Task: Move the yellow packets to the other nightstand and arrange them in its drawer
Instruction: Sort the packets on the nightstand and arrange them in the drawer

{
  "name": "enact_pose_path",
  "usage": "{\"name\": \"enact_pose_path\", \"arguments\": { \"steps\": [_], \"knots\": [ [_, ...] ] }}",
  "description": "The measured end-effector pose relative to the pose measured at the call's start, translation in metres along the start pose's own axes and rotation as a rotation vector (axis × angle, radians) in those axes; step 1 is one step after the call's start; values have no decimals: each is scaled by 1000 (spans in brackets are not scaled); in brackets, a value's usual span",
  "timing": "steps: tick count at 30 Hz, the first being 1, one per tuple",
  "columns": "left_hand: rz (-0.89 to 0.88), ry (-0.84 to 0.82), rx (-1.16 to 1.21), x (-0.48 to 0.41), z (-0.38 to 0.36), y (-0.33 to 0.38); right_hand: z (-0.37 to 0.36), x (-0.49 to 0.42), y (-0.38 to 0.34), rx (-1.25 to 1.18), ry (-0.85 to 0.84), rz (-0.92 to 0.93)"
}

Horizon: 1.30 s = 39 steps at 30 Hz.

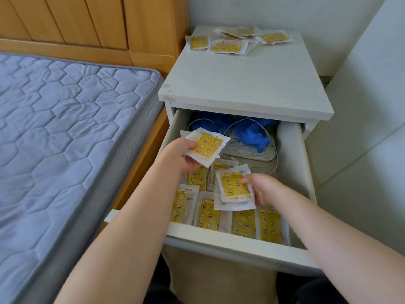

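The white nightstand (241, 84) has its top drawer (230, 242) pulled open. My left hand (183, 155) holds a yellow packet (207, 145) above the drawer's left side. My right hand (264, 189) pinches a small stack of yellow packets (233, 187) over the drawer's middle. Several more yellow packets (245, 222) stand in a row along the drawer's front, with others behind them. Several loose yellow packets (228, 47) lie at the back of the nightstand top.
Blue plastic material (252, 134) and white cables (252, 154) fill the back of the drawer. A bed with a blue quilted mattress (65, 128) and wooden headboard (87, 25) stands to the left. A white wall (361, 106) closes off the right.
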State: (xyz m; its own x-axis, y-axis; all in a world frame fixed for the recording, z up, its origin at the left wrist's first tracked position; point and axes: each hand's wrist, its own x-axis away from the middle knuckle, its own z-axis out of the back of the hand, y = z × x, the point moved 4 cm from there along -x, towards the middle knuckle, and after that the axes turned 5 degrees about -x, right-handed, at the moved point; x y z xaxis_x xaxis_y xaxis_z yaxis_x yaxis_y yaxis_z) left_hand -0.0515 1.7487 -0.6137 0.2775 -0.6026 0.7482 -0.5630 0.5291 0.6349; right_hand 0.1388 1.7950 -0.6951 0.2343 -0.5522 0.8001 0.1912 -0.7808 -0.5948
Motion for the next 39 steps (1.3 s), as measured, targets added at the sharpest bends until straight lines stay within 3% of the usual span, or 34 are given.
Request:
{"name": "enact_pose_path", "arguments": {
  "steps": [8,22,25,27,31,34,36,39],
  "knots": [
    [-7,-25,-81,2,0,-3,-30,-13,38,472,-44,-78],
    [-19,-43,-62,-2,-3,-3,-41,21,34,1353,-282,32],
    [-23,-50,-82,-3,-2,-3,-39,24,26,1489,-292,-76],
    [-30,-69,-100,-3,-3,-3,-32,26,8,1417,-178,-76],
    [-64,-101,-189,-8,-5,-4,-3,27,-51,754,277,566],
    [-107,-185,-305,-10,-10,-6,3,24,-57,254,98,588],
    [-135,-256,-376,-10,-13,-7,-1,24,-55,215,22,577],
    [-195,-310,-522,-12,-15,-7,0,32,-58,257,112,637]
  ]
}}
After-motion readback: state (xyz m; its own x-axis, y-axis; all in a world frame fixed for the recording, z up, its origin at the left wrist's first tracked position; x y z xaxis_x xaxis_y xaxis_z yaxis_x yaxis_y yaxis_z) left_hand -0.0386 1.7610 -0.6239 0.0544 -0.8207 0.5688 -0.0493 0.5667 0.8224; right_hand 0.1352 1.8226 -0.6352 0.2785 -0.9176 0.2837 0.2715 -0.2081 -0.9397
